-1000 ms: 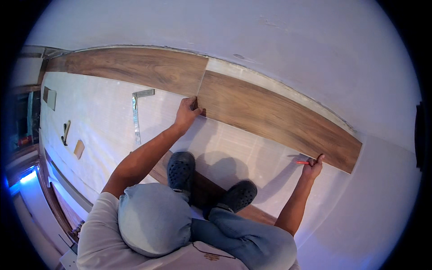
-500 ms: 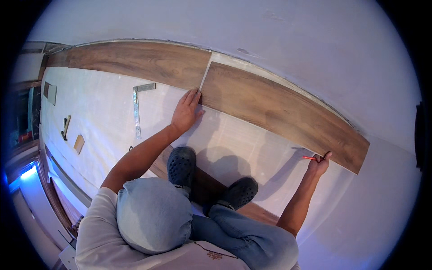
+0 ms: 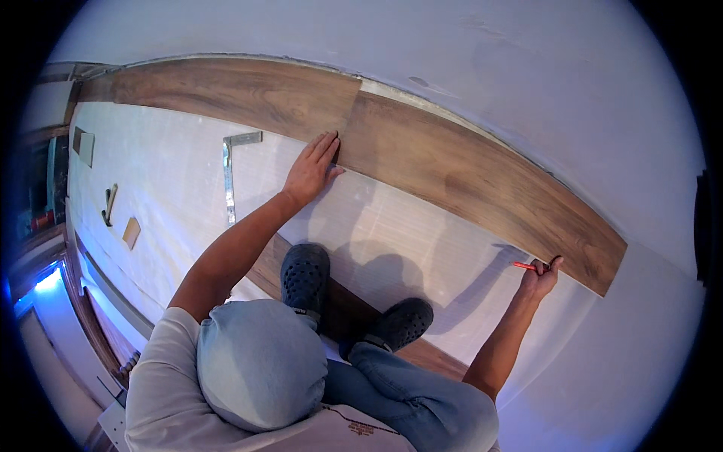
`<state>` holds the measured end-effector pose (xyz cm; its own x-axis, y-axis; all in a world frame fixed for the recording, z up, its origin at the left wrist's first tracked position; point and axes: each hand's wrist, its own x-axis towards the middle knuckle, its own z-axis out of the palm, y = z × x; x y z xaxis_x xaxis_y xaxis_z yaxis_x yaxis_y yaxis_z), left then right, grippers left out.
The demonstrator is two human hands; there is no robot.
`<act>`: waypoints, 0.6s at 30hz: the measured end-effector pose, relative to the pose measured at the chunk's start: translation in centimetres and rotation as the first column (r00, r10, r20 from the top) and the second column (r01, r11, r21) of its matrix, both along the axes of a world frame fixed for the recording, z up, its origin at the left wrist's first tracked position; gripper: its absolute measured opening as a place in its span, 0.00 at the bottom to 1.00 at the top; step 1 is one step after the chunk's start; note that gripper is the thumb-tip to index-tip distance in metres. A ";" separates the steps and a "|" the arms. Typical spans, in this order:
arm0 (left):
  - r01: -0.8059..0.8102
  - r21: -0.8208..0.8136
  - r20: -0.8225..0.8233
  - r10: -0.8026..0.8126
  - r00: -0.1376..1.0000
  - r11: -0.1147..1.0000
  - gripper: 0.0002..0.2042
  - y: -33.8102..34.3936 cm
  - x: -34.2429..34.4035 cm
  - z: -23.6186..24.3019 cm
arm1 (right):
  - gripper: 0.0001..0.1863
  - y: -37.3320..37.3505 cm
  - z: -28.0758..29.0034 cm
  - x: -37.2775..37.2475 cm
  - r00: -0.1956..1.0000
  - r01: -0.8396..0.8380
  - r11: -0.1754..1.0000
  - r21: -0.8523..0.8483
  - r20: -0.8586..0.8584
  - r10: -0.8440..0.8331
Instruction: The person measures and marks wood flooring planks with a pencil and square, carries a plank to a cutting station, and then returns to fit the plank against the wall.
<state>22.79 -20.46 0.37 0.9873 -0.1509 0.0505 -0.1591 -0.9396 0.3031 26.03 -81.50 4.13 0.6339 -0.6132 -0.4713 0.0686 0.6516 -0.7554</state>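
Note:
Two wood-grain floor planks lie end to end along the wall: the left plank (image 3: 233, 90) and the right plank (image 3: 467, 169), their short ends meeting with no white gap showing. My left hand (image 3: 310, 169) rests open beside that joint, its outstretched fingers on the near edge. At the far end of the right plank, my right hand (image 3: 541, 279) has its thumb against the near edge. A slim red pencil or marker (image 3: 523, 265) is held in its curled fingers; which of these it is cannot be told.
A metal try square (image 3: 228, 181) lies left of my left hand on the pale underlay (image 3: 169, 151). Farther left are a hammer (image 3: 110, 205) and small plank offcuts (image 3: 131, 233). My dark clogs (image 3: 305, 279) stand by a darker plank strip (image 3: 440, 358). The wall (image 3: 527, 75) borders the planks.
The white gap between the two planks' ends has closed. Both hands stay at the near edges, the right one slightly farther right in view, still with the red pencil or marker.

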 end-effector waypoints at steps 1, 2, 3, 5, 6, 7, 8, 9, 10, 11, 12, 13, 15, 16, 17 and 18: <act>-0.003 -0.003 0.004 0.003 1.000 1.000 0.33 0.1 0.0 -0.2 | 0.10 0.5 0.0 0.2 1.000 0.001 1.000 0.000 -0.001 -0.001; -0.004 -0.006 0.005 0.004 1.000 1.000 0.33 0.2 -0.1 -0.3 | 0.10 0.9 0.2 0.3 1.000 0.005 1.000 -0.006 -0.014 -0.005; -0.006 -0.009 0.006 0.006 1.000 1.000 0.33 0.3 -0.2 -0.4 | 0.10 1.3 0.5 0.3 1.000 0.008 1.000 -0.013 -0.027 -0.008; -0.009 -0.019 0.013 0.009 1.000 1.000 0.33 0.5 0.1 -0.5 | 0.11 1.7 0.5 0.4 1.000 0.002 1.000 -0.011 -0.029 -0.002; -0.012 -0.024 0.016 0.013 1.000 1.000 0.34 0.6 0.1 -0.5 | 0.11 2.0 0.5 0.4 1.000 -0.010 1.000 -0.002 -0.021 0.010; -0.014 -0.034 0.019 0.015 1.000 0.999 0.34 0.3 0.1 -0.5 | 0.11 1.5 0.4 0.1 1.000 -0.020 1.000 0.002 -0.013 0.020; -0.018 -0.043 0.026 0.019 0.999 0.999 0.34 0.2 0.0 -0.5 | 0.10 1.2 0.2 0.0 1.000 -0.021 1.000 -0.011 -0.019 0.020; -0.022 -0.051 0.032 0.024 0.999 0.998 0.33 0.0 -0.1 -0.5 | 0.10 0.9 -0.1 -0.1 0.999 -0.022 0.999 -0.024 -0.025 0.021; -0.026 -0.057 0.041 0.028 0.999 0.998 0.33 0.1 0.0 -0.5 | 0.10 0.9 -0.3 0.0 0.999 -0.022 0.999 -0.034 -0.029 0.022; -0.030 -0.071 0.052 0.034 0.998 0.997 0.33 0.2 0.2 -0.6 | 0.10 0.9 -0.6 0.3 0.999 -0.019 1.000 -0.022 -0.033 0.018; -0.035 -0.085 0.063 0.040 0.997 0.996 0.33 0.3 0.3 -0.6 | 0.10 0.9 -0.8 0.5 0.999 -0.015 1.000 -0.010 -0.038 0.015; -0.039 -0.100 0.072 0.047 0.996 0.994 0.32 0.3 0.4 -0.7 | 0.10 0.8 -1.0 0.7 0.999 -0.012 1.000 0.001 -0.044 0.012; -0.057 -0.120 0.077 0.066 0.995 0.991 0.32 0.2 0.5 -0.8 | 0.10 0.9 -1.4 0.9 0.999 -0.017 1.000 0.008 -0.044 0.017; -0.067 -0.128 0.078 0.077 0.994 0.990 0.32 0.2 0.4 -0.8 | 0.10 0.9 -1.7 1.0 0.999 -0.020 1.000 0.012 -0.045 0.021; -0.071 -0.132 0.079 0.082 0.993 0.989 0.31 0.0 0.6 -0.8 | 0.10 0.0 -2.2 0.8 0.999 -0.039 0.999 0.005 -0.030 0.039; -0.076 -0.136 0.080 0.087 0.993 0.988 0.31 -0.1 0.7 -0.7 | 0.10 -0.9 -2.7 0.5 0.998 -0.058 0.998 -0.004 -0.015 0.058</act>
